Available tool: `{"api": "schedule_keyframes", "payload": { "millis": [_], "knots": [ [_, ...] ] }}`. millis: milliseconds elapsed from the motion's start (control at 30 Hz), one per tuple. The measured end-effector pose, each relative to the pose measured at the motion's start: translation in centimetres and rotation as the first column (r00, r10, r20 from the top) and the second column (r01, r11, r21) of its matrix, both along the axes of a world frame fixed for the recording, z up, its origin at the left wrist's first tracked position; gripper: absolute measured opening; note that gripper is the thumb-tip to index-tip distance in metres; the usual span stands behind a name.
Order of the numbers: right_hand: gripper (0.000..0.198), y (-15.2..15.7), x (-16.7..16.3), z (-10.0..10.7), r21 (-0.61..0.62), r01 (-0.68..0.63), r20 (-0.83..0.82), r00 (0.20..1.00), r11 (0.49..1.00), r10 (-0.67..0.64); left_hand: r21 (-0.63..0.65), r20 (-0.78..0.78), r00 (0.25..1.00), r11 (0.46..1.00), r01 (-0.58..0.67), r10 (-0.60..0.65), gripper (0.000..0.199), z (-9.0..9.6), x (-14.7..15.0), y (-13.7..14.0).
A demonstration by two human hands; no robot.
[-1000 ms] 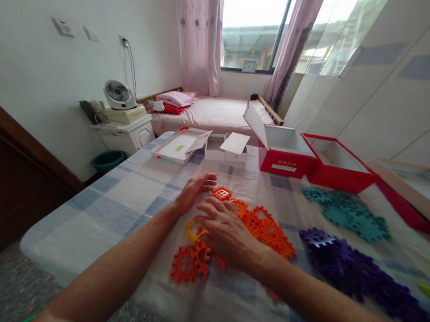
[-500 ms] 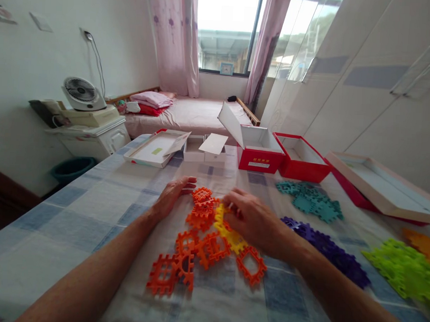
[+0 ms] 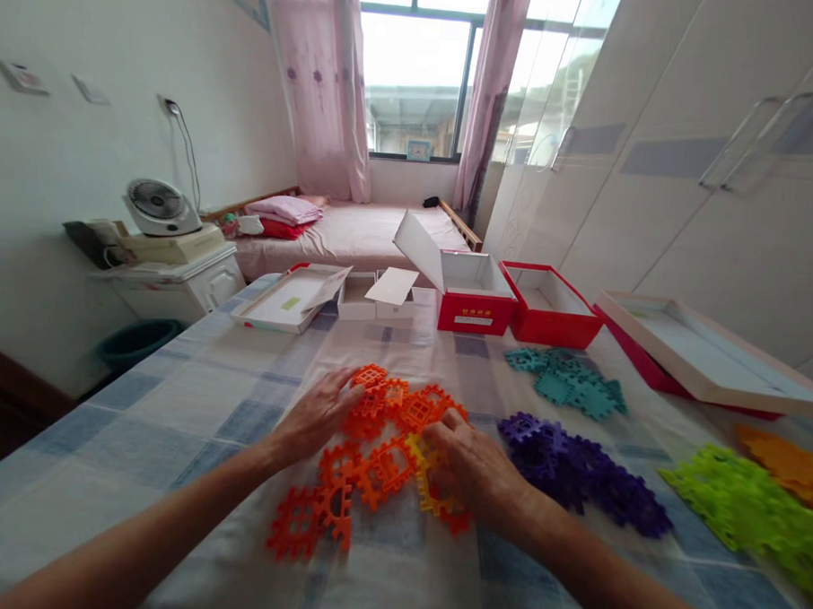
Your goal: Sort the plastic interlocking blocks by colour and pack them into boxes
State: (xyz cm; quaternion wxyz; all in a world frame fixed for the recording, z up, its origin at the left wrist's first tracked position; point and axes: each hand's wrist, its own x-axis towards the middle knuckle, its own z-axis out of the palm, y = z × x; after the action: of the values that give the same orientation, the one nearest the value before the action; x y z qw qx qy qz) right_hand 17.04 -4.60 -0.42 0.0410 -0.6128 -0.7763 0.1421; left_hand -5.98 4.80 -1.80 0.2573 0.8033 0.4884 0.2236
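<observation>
One yellow piece [image 3: 426, 476] lies on the surface [image 3: 394, 582] partly beneath the right hand [image 3: 473, 460], the nearer of the two; its visible edge runs roughly fore-and-aft. Right fingers curl over it; whether they pinch cannot be confirmed. Left hand [image 3: 317, 415], loosely spread, sits across the orange pieces [image 3: 370, 484], at their far-left edge.

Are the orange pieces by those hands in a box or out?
Out: the orange pieces lie on the tablecloth, by the left hand; the red boxes stand farther back.
</observation>
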Motion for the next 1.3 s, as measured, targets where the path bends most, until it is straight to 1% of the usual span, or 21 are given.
{"api": "schedule_keyframes", "payload": {
  "millis": [33,100,200,300,400,467,567,700,767,833,900,967,1067,1100,1133,1200,1233,1267,1300],
  "knots": [
    [0.028,0.0,0.0,-0.2,0.012,0.013,-0.004,1.000,1.000,-0.013,0.014,-0.072,0.997,1.000,0.018,-0.017,0.064,-0.3,-0.7,-1.0],
    [0.030,0.1,0.0,-0.7,0.031,0.028,-0.007,1.000,0.999,-0.028,0.047,-0.214,0.976,0.998,0.053,-0.041,0.073,-1.3,-2.2,-3.1],
    [0.022,0.1,-0.2,-0.9,0.059,0.003,0.014,1.000,0.998,-0.004,0.129,-0.337,0.939,0.985,0.117,-0.067,0.090,-3.2,-3.7,-5.4],
    [0.011,-0.2,-0.7,-0.7,0.122,-0.092,0.088,0.993,0.988,0.081,0.200,-0.355,0.934,0.972,0.125,-0.047,0.098,-4.1,-3.4,-6.5],
    [0.015,-0.7,-0.8,-0.4,0.180,-0.171,0.138,0.979,0.969,0.148,0.222,-0.314,0.949,0.968,0.113,-0.038,0.096,-4.0,-1.8,-6.6],
    [0.015,-0.9,-0.7,-0.2,0.209,-0.176,0.124,0.981,0.962,0.152,0.207,-0.290,0.956,0.971,0.117,-0.053,0.094,-3.7,-0.8,-6.4],
    [0.017,-0.7,-0.3,0.0,0.251,-0.109,0.078,0.993,0.962,0.092,0.164,-0.275,0.959,0.978,0.125,-0.076,0.092,-3.4,0.5,-5.8],
    [0.024,0.0,0.1,0.6,0.267,0.061,0.002,0.998,0.962,-0.064,0.133,-0.243,0.965,0.982,0.135,-0.100,0.091,-3.2,1.6,-5.2],
    [0.028,0.4,0.4,0.9,0.267,0.155,-0.083,0.987,0.951,-0.138,0.139,-0.216,0.970,0.980,0.139,-0.107,0.090,-3.1,2.1,-5.1],
    [0.033,0.8,0.9,1.3,0.285,0.238,-0.220,0.959,0.929,-0.178,0.154,-0.204,0.971,0.976,0.156,-0.123,0.090,-3.0,2.6,-5.0],
    [0.036,1.2,1.6,1.7,0.295,0.315,-0.362,0.911,0.902,-0.200,0.164,-0.207,0.969,0.972,0.170,-0.135,0.090,-2.9,2.9,-5.0],
    [0.038,1.5,2.5,2.1,0.278,0.385,-0.469,0.854,0.880,-0.226,0.172,-0.216,0.966,0.969,0.179,-0.140,0.089,-2.8,3.1,-5.0],
    [0.036,1.6,4.0,2.7,0.192,0.464,-0.609,0.747,0.865,-0.265,0.193,-0.230,0.962,0.962,0.191,-0.145,0.088,-2.7,3.5,-4.8],
    [0.035,1.4,4.5,2.9,0.147,0.479,-0.670,0.692,0.865,-0.269,0.207,-0.231,0.961,0.958,0.198,-0.149,0.087,-2.7,3.6,-4.7],
    [0.034,1.1,5.1,3.2,0.091,0.488,-0.736,0.620,0.868,-0.272,0.225,-0.231,0.961,0.953,0.205,-0.152,0.085,-2.7,3.7,-4.6],
    [0.035,-0.1,6.7,3.6,-0.028,0.487,-0.853,0.444,0.873,-0.275,0.284,-0.218,0.963,0.934,0.217,-0.158,0.079,-3.1,3.7,-4.2],
    [0.037,-0.8,7.8,3.8,-0.065,0.491,-0.889,0.367,0.869,-0.274,0.325,-0.202,0.966,0.920,0.219,-0.159,0.075,-3.3,3.5,-4.0],
    [0.039,-1.7,9.2,3.9,-0.075,0.514,-0.907,0.321,0.855,-0.272,0.371,-0.179,0.971,0.903,0.217,-0.160,0.071,-3.7,3.2,-3.6],
    [0.039,-2.7,10.9,4.0,-0.054,0.560,-0.910,0.313,0.827,-0.272,0.419,-0.137,0.980,0.888,0.191,-0.146,0.066,-4.3,2.8,-3.0]
  ]
}}
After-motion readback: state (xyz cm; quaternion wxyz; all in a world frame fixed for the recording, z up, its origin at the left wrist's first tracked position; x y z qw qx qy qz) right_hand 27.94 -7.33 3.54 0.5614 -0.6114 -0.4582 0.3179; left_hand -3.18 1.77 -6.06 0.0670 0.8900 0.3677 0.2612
